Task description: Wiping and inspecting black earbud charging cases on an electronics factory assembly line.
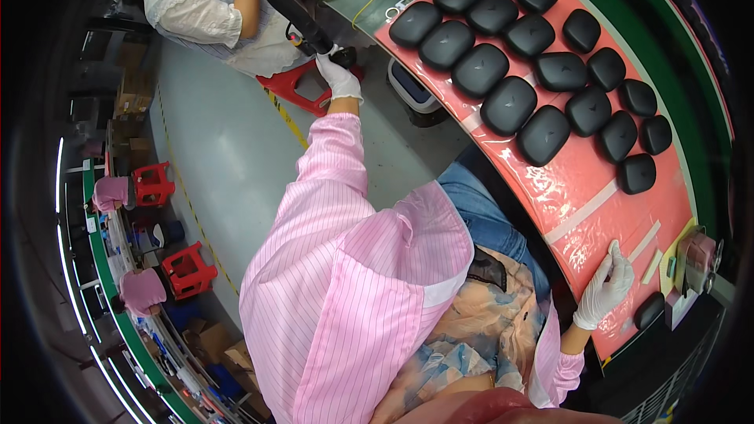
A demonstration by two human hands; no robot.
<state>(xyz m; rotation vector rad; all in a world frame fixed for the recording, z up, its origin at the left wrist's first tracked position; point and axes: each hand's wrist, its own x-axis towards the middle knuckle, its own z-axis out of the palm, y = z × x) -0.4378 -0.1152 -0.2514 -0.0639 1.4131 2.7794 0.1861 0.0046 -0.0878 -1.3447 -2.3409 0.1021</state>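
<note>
My left hand (339, 80), in a white glove, reaches out to the upper left. Its fingers are closed around the lower end of a black ribbed hose (289, 1) that hangs from above. My right hand (609, 289), also gloved in white, rests at the near end of the red mat (577, 224). Its fingers are drawn together; whether something small sits between them cannot be made out. Beside it lie pale strips (646, 237) and one rounded black case (649, 310). Several more rounded black cases (480, 71) stand in rows farther up the mat.
A co-worker (208, 12) sits at the upper left by a red stool (294, 88). A lidded bin (414, 93) stands under the bench edge. A clear holder (697, 257) is at the bench's right end. Red stools (188, 270) and cartons (135, 90) are across the aisle.
</note>
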